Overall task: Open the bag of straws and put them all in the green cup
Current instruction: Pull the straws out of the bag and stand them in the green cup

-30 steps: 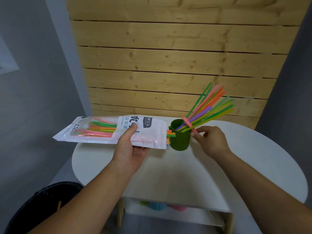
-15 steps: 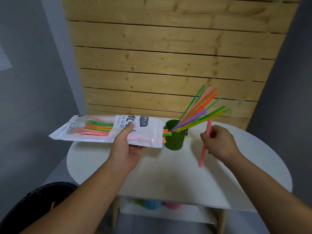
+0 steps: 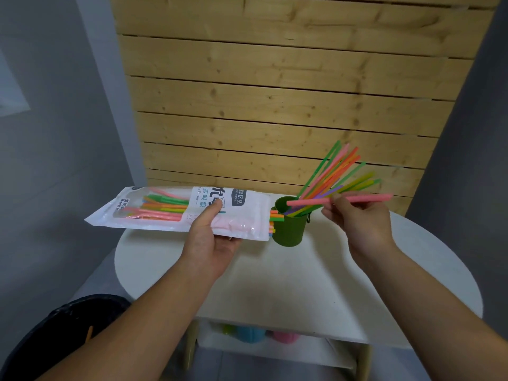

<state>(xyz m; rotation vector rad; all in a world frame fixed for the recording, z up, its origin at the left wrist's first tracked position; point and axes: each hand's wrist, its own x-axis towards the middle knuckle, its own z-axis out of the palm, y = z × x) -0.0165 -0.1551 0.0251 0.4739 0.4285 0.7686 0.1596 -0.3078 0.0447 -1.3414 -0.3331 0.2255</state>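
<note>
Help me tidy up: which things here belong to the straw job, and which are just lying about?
Job: bag of straws, green cup, pink straw, straws in the cup.
Lying about: black bin, coloured objects on the lower shelf.

The cup (image 3: 290, 232) stands on the table (image 3: 302, 284), straws (image 3: 330, 174) in it leaning right. The bag (image 3: 247, 213) is just left of it; one straw (image 3: 310, 201) crosses above its rim.
</note>
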